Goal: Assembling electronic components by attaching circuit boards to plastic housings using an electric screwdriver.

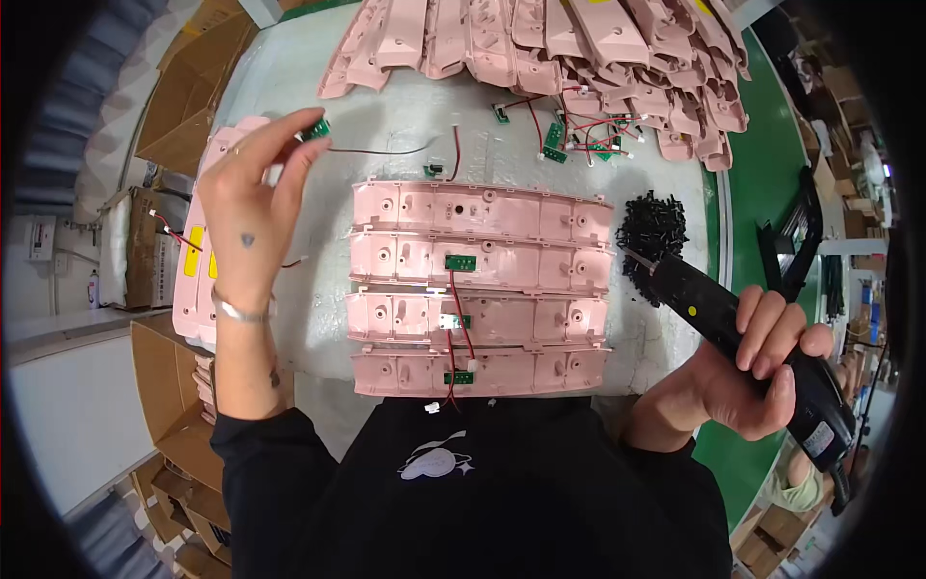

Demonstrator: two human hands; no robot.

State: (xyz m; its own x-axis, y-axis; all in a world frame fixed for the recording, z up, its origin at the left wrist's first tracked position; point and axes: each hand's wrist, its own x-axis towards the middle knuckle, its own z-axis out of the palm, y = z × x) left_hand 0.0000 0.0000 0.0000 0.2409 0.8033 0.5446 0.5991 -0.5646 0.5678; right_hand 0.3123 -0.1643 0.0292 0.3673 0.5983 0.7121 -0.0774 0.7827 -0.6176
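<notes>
Blue-grey curtain (99, 77) at far left

1. The left hand (253, 183) is pinching a small green circuit board (317, 127), a thin wire (381, 151) trailing beside it.
2. The right hand (757, 372) is gripping a black power screwdriver (709, 309), its tip pointing at a pile of black pieces (652, 220).
3. Between the hands, four pink shells (521, 265) are lying in rows; the nearest three are bearing green boards (461, 262).
4. Beyond, more pink shells (492, 43) are lying heaped.
</notes>
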